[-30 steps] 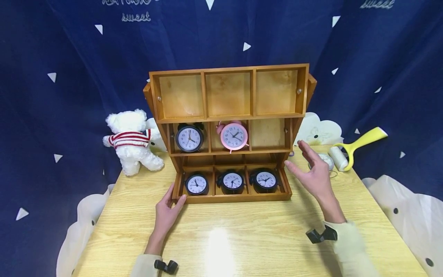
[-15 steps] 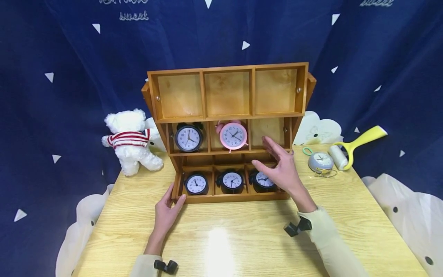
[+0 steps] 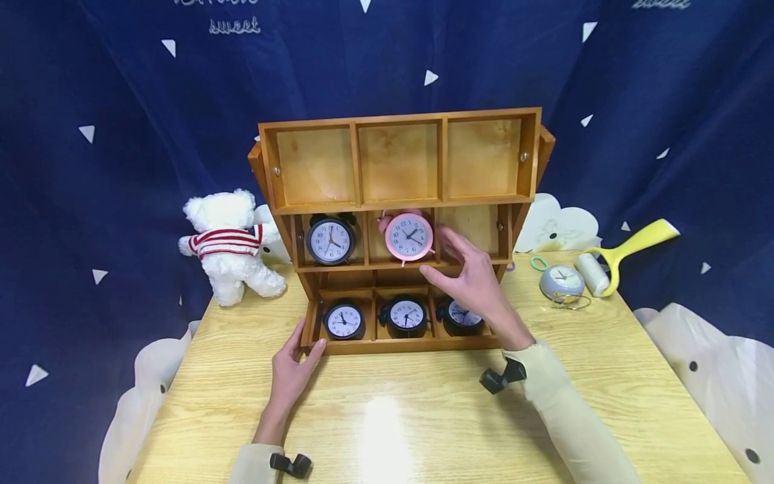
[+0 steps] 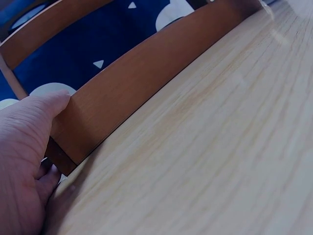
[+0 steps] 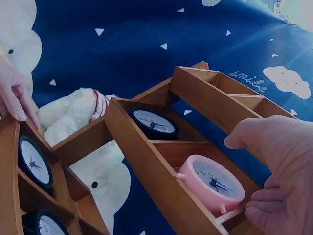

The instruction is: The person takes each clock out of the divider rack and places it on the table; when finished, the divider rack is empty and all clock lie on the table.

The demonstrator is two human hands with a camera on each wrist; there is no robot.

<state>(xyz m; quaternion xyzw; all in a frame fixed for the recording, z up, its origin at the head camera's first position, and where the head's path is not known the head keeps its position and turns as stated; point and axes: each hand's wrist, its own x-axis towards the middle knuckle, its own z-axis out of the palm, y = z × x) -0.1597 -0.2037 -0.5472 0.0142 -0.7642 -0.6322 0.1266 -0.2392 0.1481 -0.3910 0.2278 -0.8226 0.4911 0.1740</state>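
Note:
A tiered wooden shelf (image 3: pixel 399 204) stands on the table, with three compartments per tier. My left hand (image 3: pixel 291 370) holds its lower left corner, thumb over the front board (image 4: pixel 112 83) and fingers round the side. In the middle tier's centre compartment leans a pink alarm clock (image 3: pixel 408 237), with a black alarm clock (image 3: pixel 330 241) to its left. My right hand (image 3: pixel 473 277) is at the pink clock's right, thumb and fingers parted and nothing gripped. In the right wrist view, its fingers (image 5: pixel 266 203) lie close beside the pink clock's rim.
Three black clocks fill the bottom tier, including a middle one (image 3: pixel 406 316). Right of the shelf lie a grey-blue clock (image 3: pixel 561 282) and a yellow-handled lint roller (image 3: pixel 629 250). A white teddy bear (image 3: pixel 226 245) sits at the left, before a blue curtain (image 3: pixel 387 60).
My right hand has moved left from beyond the shelf's right side, across the right compartments, to the pink alarm clock. My left hand has stayed at the shelf's corner.

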